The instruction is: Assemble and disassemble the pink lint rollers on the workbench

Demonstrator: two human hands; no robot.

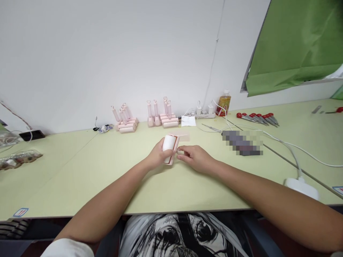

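My left hand (158, 156) is closed round a pink lint roller (169, 144) with a white paper roll, its thumb across the front. The roller is tilted above the table, and a reddish-brown strip shows along the inside of its pink casing. On the right side of it, my right hand (197, 159) has its thumb and fingers pinched together at a small pale part at the casing's edge; I cannot make out that part clearly. A translucent pink piece (183, 137) shows just behind the lint roller.
Several pink lint rollers (128, 126) with upright handles stand by the wall, with more rollers (170, 122) beside them. A power strip (205, 115), bottle (224, 103), red-handled tools (257, 118) and scissors-like metal tips (211, 127) lie rightward. A white cable (294, 157) crosses the right side.
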